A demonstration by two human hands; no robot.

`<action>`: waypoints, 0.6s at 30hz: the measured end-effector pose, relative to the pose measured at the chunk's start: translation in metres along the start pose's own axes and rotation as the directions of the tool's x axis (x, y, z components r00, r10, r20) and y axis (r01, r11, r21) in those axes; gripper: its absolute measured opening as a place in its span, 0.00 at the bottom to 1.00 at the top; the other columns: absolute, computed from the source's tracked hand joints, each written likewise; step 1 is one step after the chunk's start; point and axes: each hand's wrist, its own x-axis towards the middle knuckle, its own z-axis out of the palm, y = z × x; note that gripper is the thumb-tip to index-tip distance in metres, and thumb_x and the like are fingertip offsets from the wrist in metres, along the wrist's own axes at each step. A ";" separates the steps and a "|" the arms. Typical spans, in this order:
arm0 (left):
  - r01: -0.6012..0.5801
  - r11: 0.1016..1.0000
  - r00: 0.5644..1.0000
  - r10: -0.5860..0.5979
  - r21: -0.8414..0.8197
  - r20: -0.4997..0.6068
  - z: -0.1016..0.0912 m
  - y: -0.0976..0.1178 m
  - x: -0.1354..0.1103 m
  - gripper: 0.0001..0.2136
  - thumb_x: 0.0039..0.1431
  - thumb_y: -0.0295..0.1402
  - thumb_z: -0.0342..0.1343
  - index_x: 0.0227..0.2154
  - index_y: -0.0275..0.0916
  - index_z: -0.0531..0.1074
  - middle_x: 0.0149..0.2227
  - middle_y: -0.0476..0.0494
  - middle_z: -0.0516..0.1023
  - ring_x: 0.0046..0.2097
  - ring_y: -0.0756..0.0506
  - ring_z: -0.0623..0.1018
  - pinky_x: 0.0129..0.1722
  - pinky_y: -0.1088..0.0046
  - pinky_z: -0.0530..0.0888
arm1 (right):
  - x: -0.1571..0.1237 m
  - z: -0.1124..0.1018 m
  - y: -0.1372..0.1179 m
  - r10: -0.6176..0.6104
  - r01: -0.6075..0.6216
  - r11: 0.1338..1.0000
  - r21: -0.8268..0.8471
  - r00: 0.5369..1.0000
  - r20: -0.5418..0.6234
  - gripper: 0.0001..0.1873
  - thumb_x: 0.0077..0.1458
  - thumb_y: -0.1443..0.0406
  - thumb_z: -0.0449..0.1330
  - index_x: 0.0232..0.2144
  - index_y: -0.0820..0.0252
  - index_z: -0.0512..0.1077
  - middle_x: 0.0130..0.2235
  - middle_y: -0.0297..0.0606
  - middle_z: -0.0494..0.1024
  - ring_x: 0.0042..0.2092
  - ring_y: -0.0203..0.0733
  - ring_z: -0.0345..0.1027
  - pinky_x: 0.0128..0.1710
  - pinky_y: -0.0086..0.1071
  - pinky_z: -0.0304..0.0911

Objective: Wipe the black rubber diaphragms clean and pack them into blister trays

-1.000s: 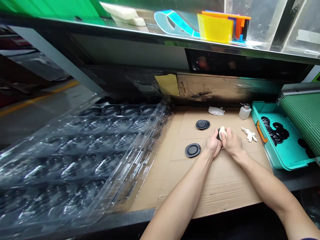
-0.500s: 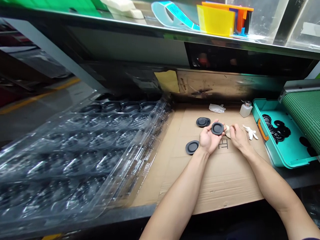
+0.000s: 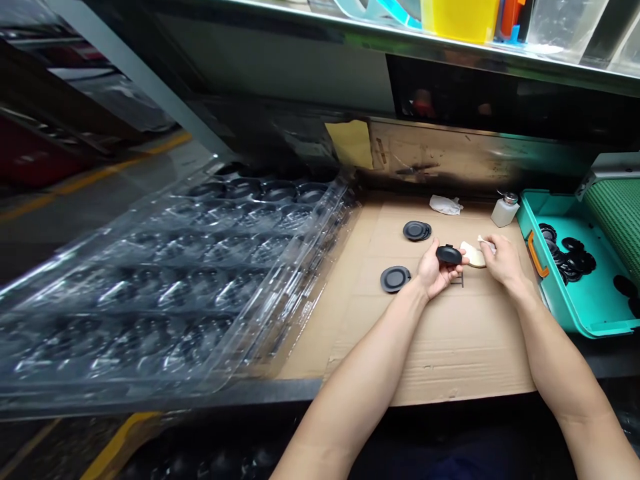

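My left hand (image 3: 434,272) pinches a round black rubber cap (image 3: 449,254), tilted nearly edge-on, above the cardboard sheet (image 3: 450,340). Just to its right, my right hand (image 3: 503,260) grips a small cream-coloured cloth pad (image 3: 473,254) close to the cap. One black cap (image 3: 395,279) lies flat on the cardboard left of my left hand. A short stack of black caps (image 3: 417,231) sits farther back.
Clear plastic blister trays (image 3: 175,273) with round pockets lean across the left half of the bench. A teal bin (image 3: 575,293) holding several black caps stands at the right beside a green belt (image 3: 617,213). A small white dispenser bottle (image 3: 505,209) and a crumpled wipe (image 3: 445,205) sit at the back.
My hands, pressed together around the cap a second ago, have parted. The left hand turned the cap from face-up to nearly edge-on; the right hand drew the pad aside.
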 end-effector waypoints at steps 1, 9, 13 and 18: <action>-0.007 1.000 1.000 0.007 0.024 -0.002 0.000 -0.001 0.001 0.33 0.74 0.53 0.35 0.43 0.26 0.75 0.28 0.31 0.80 0.21 0.48 0.75 0.18 0.78 0.71 | -0.001 0.001 -0.004 -0.063 0.064 0.994 0.088 0.998 -0.015 0.11 0.66 0.62 0.53 0.40 0.58 0.75 0.42 0.44 0.80 0.44 0.47 0.72 0.45 0.36 0.63; -0.049 0.990 0.998 0.042 0.128 0.056 0.000 -0.009 0.005 0.33 0.73 0.54 0.32 0.34 0.33 0.75 0.25 0.37 0.79 0.21 0.47 0.77 0.18 0.76 0.72 | -0.009 0.011 -0.020 -0.277 0.268 0.927 0.262 0.961 -0.004 0.09 0.66 0.61 0.56 0.42 0.55 0.76 0.42 0.40 0.79 0.45 0.45 0.71 0.48 0.36 0.64; -0.091 0.970 0.996 0.084 0.226 0.042 0.003 -0.015 0.004 0.34 0.72 0.57 0.35 0.29 0.33 0.74 0.22 0.40 0.76 0.20 0.47 0.76 0.17 0.76 0.71 | -0.012 0.015 -0.020 -0.306 0.298 0.947 0.121 0.951 0.049 0.09 0.67 0.62 0.56 0.44 0.54 0.76 0.44 0.40 0.79 0.47 0.47 0.70 0.49 0.37 0.64; -0.145 0.933 0.988 0.156 0.330 -0.006 0.009 -0.023 0.004 0.34 0.71 0.58 0.38 0.25 0.35 0.74 0.18 0.42 0.74 0.18 0.49 0.73 0.16 0.76 0.68 | -0.016 0.012 -0.027 -0.307 0.311 0.946 -0.093 0.950 0.050 0.10 0.69 0.61 0.55 0.43 0.55 0.76 0.42 0.42 0.77 0.45 0.49 0.68 0.45 0.37 0.62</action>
